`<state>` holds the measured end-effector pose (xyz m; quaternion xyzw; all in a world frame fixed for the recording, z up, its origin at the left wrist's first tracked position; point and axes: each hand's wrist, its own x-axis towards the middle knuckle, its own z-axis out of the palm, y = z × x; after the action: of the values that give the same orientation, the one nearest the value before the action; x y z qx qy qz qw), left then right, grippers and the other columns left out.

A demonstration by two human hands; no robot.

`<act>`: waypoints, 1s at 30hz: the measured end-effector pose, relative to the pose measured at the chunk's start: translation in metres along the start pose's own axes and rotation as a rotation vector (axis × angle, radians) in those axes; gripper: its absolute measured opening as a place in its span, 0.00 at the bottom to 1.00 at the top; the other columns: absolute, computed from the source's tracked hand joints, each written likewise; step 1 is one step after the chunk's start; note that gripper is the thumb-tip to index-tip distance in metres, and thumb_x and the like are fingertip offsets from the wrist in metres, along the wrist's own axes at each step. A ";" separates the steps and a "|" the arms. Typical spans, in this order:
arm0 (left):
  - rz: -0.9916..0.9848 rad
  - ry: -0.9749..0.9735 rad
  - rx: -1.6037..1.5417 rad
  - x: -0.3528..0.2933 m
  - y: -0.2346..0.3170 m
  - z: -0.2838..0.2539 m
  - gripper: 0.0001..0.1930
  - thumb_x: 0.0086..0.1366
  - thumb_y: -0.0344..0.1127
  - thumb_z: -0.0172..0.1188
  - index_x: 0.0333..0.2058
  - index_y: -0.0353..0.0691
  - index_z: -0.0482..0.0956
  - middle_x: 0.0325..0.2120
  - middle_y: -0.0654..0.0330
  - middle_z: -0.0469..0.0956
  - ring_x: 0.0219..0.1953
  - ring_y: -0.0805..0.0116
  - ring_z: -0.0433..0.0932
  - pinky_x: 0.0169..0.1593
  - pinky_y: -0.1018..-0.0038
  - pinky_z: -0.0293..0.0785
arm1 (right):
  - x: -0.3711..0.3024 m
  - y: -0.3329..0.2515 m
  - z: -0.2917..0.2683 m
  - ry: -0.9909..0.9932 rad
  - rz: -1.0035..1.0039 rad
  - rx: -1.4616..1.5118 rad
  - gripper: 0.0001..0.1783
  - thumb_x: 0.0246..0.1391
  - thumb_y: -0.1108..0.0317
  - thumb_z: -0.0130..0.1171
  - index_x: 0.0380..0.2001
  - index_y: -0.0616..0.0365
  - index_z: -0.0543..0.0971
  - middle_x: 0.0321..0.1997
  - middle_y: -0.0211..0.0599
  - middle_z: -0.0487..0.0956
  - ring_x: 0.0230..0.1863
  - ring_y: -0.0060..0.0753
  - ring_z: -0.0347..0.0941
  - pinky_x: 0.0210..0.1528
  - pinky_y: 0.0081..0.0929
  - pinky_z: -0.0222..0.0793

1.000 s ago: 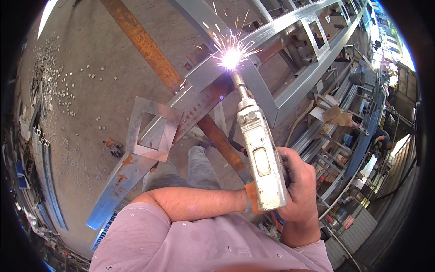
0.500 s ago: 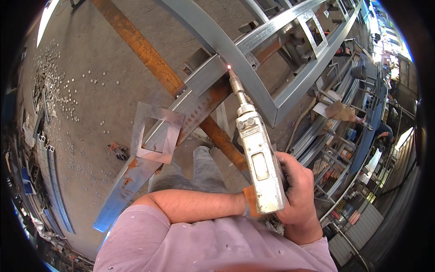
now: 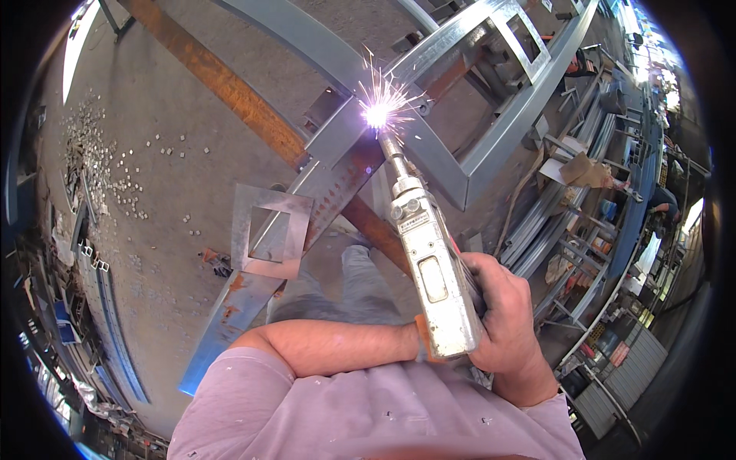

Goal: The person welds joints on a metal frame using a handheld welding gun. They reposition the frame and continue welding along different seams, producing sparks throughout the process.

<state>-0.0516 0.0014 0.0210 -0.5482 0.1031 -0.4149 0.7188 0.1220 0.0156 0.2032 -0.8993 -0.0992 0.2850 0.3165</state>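
Gripping the gun (image 3: 438, 284) in the right hand (image 3: 502, 314). Can't tell about left fingers, hidden behind it. Making sparks (image 3: 377, 115) on the bars (image 3: 337, 138); not done there yet.

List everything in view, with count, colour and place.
Torch: one, silver, centre.
Sparks: one burst, white, at torch tip.
Rusty beam: one, orange, diagonal from upper left.
Steel beams: several, grey, centre and upper right.
Windowed plates: at least two, grey, left of torch and upper right.
Metal chips: many, silvery, left.
Clutter: too much to count, mixed colours, right.
Shirt: one, mauve, bottom.
Trousers: one pair, grey, lower centre.
Right grip: one, bare, on torch's right side.
Left grip: hidden behind torch.
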 end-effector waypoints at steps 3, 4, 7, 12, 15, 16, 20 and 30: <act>-0.003 0.050 0.104 -0.007 -0.002 0.006 0.25 0.82 0.45 0.45 0.71 0.41 0.61 0.67 0.57 0.67 0.70 0.68 0.64 0.74 0.70 0.62 | -0.004 0.002 0.002 -0.009 0.064 0.061 0.29 0.41 0.69 0.64 0.51 0.67 0.77 0.36 0.53 0.82 0.34 0.59 0.79 0.40 0.44 0.74; -0.003 0.063 0.128 -0.009 -0.003 0.009 0.25 0.82 0.45 0.45 0.71 0.41 0.61 0.67 0.57 0.67 0.70 0.68 0.64 0.74 0.70 0.62 | -0.006 0.002 0.002 -0.005 0.036 0.041 0.29 0.41 0.69 0.64 0.51 0.67 0.77 0.36 0.53 0.82 0.34 0.59 0.79 0.40 0.43 0.74; -0.007 0.090 0.226 -0.015 -0.002 0.022 0.25 0.82 0.45 0.45 0.71 0.41 0.61 0.67 0.57 0.67 0.70 0.68 0.64 0.74 0.70 0.62 | -0.010 0.001 -0.001 0.004 -0.071 0.020 0.32 0.42 0.69 0.66 0.54 0.67 0.77 0.39 0.52 0.83 0.34 0.56 0.80 0.40 0.41 0.74; -0.009 0.116 0.333 -0.018 0.005 0.041 0.25 0.83 0.45 0.44 0.71 0.41 0.61 0.68 0.57 0.66 0.70 0.68 0.64 0.74 0.70 0.62 | 0.001 0.001 -0.001 0.047 -0.190 0.003 0.30 0.42 0.71 0.66 0.52 0.67 0.77 0.40 0.51 0.83 0.34 0.55 0.80 0.40 0.42 0.74; 0.000 0.134 0.383 -0.021 0.011 0.050 0.25 0.83 0.45 0.44 0.71 0.41 0.61 0.68 0.57 0.66 0.70 0.68 0.64 0.74 0.70 0.62 | 0.011 0.001 0.001 0.038 -0.186 0.028 0.28 0.42 0.72 0.66 0.50 0.67 0.77 0.39 0.51 0.83 0.35 0.56 0.80 0.40 0.42 0.74; 0.004 0.138 0.396 -0.022 0.012 0.053 0.25 0.83 0.45 0.44 0.72 0.41 0.61 0.68 0.57 0.66 0.70 0.68 0.64 0.74 0.70 0.62 | 0.013 0.001 0.002 0.039 -0.191 0.038 0.28 0.42 0.73 0.66 0.50 0.67 0.77 0.39 0.51 0.83 0.35 0.56 0.80 0.41 0.43 0.74; 0.018 0.155 0.447 -0.025 0.017 0.064 0.25 0.83 0.45 0.44 0.72 0.42 0.60 0.68 0.57 0.66 0.70 0.68 0.64 0.73 0.70 0.63 | 0.023 0.002 0.005 0.031 -0.202 0.077 0.29 0.41 0.73 0.67 0.51 0.67 0.76 0.39 0.51 0.83 0.35 0.57 0.80 0.41 0.44 0.74; 0.030 0.177 0.499 -0.019 0.022 0.077 0.25 0.83 0.44 0.43 0.72 0.42 0.60 0.68 0.57 0.65 0.71 0.68 0.64 0.73 0.70 0.63 | 0.031 0.003 0.005 0.001 -0.125 0.087 0.28 0.42 0.75 0.66 0.50 0.65 0.76 0.35 0.51 0.82 0.35 0.60 0.80 0.41 0.45 0.74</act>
<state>-0.0062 0.0703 0.0253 -0.3138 0.0681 -0.4634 0.8259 0.1443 0.0268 0.1848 -0.8769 -0.1426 0.2680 0.3726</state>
